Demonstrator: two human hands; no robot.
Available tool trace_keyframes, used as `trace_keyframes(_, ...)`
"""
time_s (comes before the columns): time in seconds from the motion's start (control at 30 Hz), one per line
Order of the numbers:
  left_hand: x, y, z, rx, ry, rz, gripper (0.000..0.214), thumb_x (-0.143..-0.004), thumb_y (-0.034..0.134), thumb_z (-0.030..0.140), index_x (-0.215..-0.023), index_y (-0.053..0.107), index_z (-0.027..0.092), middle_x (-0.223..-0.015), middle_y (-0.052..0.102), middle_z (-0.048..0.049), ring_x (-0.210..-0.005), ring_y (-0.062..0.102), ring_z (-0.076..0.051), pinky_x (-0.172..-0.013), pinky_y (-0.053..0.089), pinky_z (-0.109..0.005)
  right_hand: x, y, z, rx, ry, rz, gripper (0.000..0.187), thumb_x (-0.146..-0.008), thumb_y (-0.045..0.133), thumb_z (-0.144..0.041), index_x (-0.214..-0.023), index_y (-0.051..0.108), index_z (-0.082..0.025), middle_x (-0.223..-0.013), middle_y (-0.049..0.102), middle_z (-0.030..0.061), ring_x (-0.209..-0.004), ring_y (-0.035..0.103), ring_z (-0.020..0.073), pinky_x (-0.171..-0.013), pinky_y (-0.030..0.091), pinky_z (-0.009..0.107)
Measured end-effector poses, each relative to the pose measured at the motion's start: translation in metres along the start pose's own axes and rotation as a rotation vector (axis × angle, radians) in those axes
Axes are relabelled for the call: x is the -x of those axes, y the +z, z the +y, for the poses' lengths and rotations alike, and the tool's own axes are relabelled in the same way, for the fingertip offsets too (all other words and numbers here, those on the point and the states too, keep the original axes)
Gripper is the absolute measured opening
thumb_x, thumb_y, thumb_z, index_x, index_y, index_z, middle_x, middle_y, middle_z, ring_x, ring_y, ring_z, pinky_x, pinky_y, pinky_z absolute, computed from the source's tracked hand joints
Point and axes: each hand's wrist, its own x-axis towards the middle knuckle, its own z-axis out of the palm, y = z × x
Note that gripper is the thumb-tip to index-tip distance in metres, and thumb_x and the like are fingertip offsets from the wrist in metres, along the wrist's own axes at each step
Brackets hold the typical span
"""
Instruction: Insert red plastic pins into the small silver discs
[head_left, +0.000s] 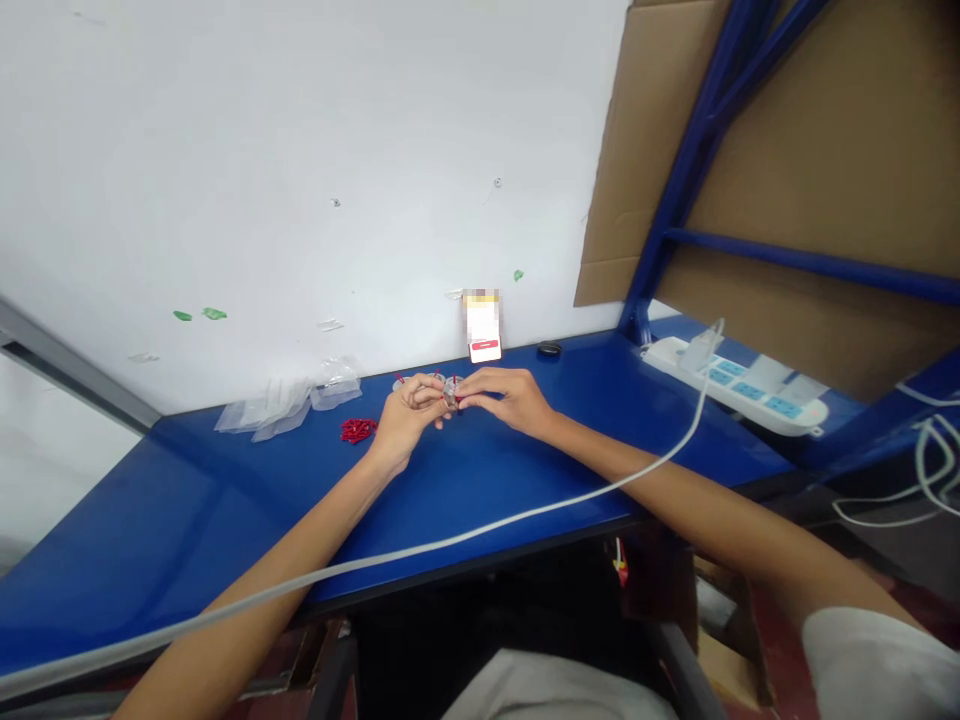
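Note:
Both hands meet over the back middle of the blue table. My left hand (405,415) is closed, its fingers pinching a small brownish, shiny piece (451,399) too small to name. From the other side my right hand (514,398) also pinches; a speck of red shows at its fingertips, and I cannot make out what it is. Just behind the fingers stand small clear round pieces (399,382) with red tips, partly hidden by the hands. A pile of small red pieces (358,430) lies left of my left hand.
Clear plastic bags (281,405) lie at the back left. A lit phone (484,328) leans on the white wall, near a black oval object (549,349). A white power strip (739,385) sits at right; its white cable (480,528) crosses the view in front of my forearms.

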Motion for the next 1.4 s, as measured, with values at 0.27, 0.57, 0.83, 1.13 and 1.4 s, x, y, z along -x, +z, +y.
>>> trace_keyframes(0.27,-0.005,-0.004,-0.006,-0.047,-0.011,-0.054,0.046,-0.081,0.091,0.046,-0.11,0.066,0.021,-0.094,0.077,-0.0048,-0.076,0.073,-0.02,-0.063,0.058,-0.031,-0.003,-0.005,0.006,0.07,0.09,-0.154,0.016,-0.107,0.069,-0.038,-0.106,0.077,-0.024,-0.107,0.078,0.0067,-0.092,0.074,0.0211,-0.086,0.06,0.035)
trace_keyframes(0.57,-0.004,-0.009,0.001,-0.581,0.257,-0.043,0.018,-0.098,0.069,0.037,-0.109,0.076,0.024,-0.113,0.076,-0.0067,-0.095,0.07,-0.022,-0.088,0.056,-0.037,-0.002,-0.015,0.01,0.283,0.104,-0.281,0.009,-0.109,0.064,-0.029,-0.107,0.071,-0.023,-0.105,0.073,0.0044,-0.092,0.07,0.0193,-0.081,0.05,0.029)
trace_keyframes(0.83,-0.003,-0.004,-0.005,-0.72,0.338,-0.143,0.015,-0.097,0.076,0.039,-0.093,0.083,0.027,-0.11,0.071,-0.0078,-0.096,0.067,-0.025,-0.084,0.054,-0.039,-0.001,-0.007,-0.002,0.36,0.054,-0.339,0.008,-0.11,0.059,-0.021,-0.109,0.066,-0.025,-0.105,0.071,0.0033,-0.093,0.068,0.0203,-0.088,0.048,0.032)
trace_keyframes(1.13,-0.014,-0.025,-0.011,-0.816,0.296,0.06,0.022,-0.098,0.074,0.043,-0.097,0.086,0.024,-0.102,0.069,-0.0073,-0.093,0.065,-0.024,-0.083,0.053,-0.037,-0.003,-0.011,0.004,0.361,0.088,-0.202,0.009,-0.109,0.06,-0.026,-0.111,0.069,-0.023,-0.105,0.072,0.004,-0.089,0.068,0.0186,-0.079,0.049,0.029)
trace_keyframes(1.4,-0.038,-0.08,-0.02,-1.169,0.174,0.222,0.026,-0.1,0.067,0.039,-0.091,0.084,0.022,-0.093,0.08,-0.0099,-0.094,0.068,-0.03,-0.088,0.05,-0.041,-0.004,-0.03,0.023,0.444,0.178,-0.135,0.01,-0.101,0.064,-0.016,-0.101,0.073,-0.021,-0.102,0.073,0.0047,-0.086,0.067,0.0192,-0.078,0.048,0.029)
